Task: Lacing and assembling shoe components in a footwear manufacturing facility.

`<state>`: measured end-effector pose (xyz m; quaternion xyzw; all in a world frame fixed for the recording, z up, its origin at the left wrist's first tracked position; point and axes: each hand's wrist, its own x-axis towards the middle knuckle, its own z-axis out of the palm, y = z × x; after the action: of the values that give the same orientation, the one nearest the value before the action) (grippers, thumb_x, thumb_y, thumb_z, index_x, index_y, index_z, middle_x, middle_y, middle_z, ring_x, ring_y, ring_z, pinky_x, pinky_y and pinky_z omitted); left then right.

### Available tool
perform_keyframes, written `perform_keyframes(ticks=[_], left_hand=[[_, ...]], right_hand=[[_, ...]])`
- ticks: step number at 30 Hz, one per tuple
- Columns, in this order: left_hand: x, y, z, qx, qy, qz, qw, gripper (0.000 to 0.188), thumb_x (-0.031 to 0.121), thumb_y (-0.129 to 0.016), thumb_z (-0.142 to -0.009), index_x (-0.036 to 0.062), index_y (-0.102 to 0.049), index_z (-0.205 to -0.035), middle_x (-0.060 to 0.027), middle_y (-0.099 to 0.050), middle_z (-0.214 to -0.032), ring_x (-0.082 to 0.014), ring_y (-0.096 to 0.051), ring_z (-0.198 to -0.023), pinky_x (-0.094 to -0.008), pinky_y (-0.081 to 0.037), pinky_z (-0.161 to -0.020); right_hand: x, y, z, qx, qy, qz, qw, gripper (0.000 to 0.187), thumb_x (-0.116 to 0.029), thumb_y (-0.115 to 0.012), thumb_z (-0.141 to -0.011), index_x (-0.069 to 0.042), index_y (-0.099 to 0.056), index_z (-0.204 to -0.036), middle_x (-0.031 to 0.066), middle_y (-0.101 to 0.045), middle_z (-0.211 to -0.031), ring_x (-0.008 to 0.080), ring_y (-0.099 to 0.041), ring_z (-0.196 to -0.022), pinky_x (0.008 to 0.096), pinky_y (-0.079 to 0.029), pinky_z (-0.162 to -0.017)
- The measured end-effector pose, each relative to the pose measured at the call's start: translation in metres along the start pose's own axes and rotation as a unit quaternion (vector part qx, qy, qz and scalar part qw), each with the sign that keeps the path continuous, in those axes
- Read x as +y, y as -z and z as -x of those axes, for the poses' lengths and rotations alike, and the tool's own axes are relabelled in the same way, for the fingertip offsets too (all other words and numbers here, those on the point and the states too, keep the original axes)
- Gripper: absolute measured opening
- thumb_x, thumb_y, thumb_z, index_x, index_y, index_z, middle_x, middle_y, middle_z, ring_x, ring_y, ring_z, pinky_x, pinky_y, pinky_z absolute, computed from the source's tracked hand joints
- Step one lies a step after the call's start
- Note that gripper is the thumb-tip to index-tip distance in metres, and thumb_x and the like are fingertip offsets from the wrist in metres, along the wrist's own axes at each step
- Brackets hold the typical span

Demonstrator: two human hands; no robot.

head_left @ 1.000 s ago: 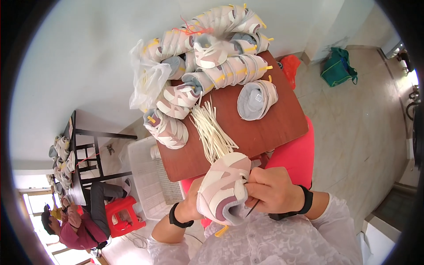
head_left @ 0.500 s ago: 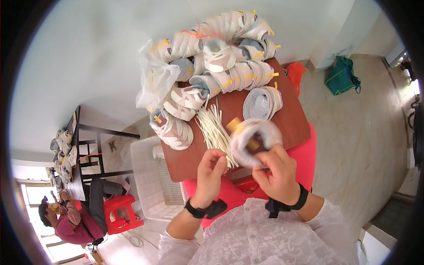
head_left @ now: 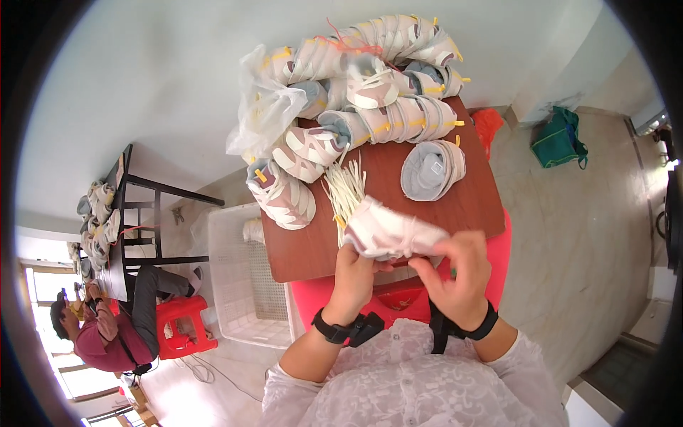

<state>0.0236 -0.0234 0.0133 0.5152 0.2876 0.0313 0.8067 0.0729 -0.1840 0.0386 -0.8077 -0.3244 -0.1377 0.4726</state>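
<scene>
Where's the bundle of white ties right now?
In the head view, the white ties lie mid-table, just beyond the shoe upper in both hands, left of the lone grey upper.

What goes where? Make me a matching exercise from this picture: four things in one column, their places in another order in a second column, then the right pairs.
Things:
1. shoe upper
2. bundle of white strips
3. white crate
4. green bag

Places:
A. on the floor by the wall, to the person's far right
B. on the floor left of the brown table
C. held between the left hand and the right hand
D. lying on the table among the shoe uppers

Pairs: 1-C, 2-D, 3-B, 4-A
</scene>
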Motion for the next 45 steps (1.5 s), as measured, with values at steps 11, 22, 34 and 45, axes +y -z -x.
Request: perform_keyframes(ticks=[11, 22, 34, 45], left_hand=[[0.004, 0.013, -0.005, -0.042, 0.011, -0.109, 0.993, 0.021, 0.014, -0.049, -0.094, -0.0018, -0.057, -0.105, -0.0073, -0.064, -0.084, -0.0115, -0.059, -0.059, -0.0220, -0.046, -0.048], [-0.009, 0.008, -0.008, -0.055, 0.033, -0.072, 0.995, 0.022, 0.010, -0.052, -0.091, -0.0008, -0.055, -0.109, -0.0091, -0.065, -0.092, -0.0126, -0.064, -0.070, -0.0229, -0.051, -0.052], [0.017, 0.012, -0.006, -0.127, 0.112, 0.038, 0.985, 0.033, 0.023, -0.041, -0.100, 0.0009, -0.046, -0.124, -0.0147, -0.062, -0.108, -0.0224, -0.064, -0.090, -0.0320, -0.056, -0.068], [0.016, 0.018, -0.010, -0.124, 0.065, 0.050, 0.989, 0.031, 0.018, -0.052, -0.094, 0.0050, -0.049, -0.122, -0.0084, -0.062, -0.108, -0.0189, -0.063, -0.095, -0.0313, -0.056, -0.071]], right_hand=[[0.009, 0.012, -0.027, -0.069, -0.181, -0.163, 0.967, 0.026, -0.010, -0.070, -0.077, 0.000, -0.059, -0.098, 0.0122, -0.062, -0.081, 0.0240, -0.063, -0.072, 0.0298, -0.048, -0.062], [0.003, -0.004, -0.010, -0.084, -0.144, -0.141, 0.976, 0.016, -0.010, -0.069, -0.079, -0.001, -0.060, -0.087, 0.0116, -0.061, -0.073, 0.0221, -0.061, -0.061, 0.0296, -0.046, -0.054], [0.014, -0.001, -0.007, -0.043, -0.247, -0.219, 0.943, 0.020, -0.015, -0.069, -0.083, 0.001, -0.058, -0.086, 0.0082, -0.061, -0.071, 0.0097, -0.054, -0.064, 0.0261, -0.044, -0.056], [0.012, 0.012, -0.013, -0.131, -0.156, -0.224, 0.953, 0.017, -0.012, -0.069, -0.081, 0.001, -0.059, -0.086, 0.0086, -0.058, -0.070, 0.0151, -0.055, -0.060, 0.0269, -0.042, -0.055]])
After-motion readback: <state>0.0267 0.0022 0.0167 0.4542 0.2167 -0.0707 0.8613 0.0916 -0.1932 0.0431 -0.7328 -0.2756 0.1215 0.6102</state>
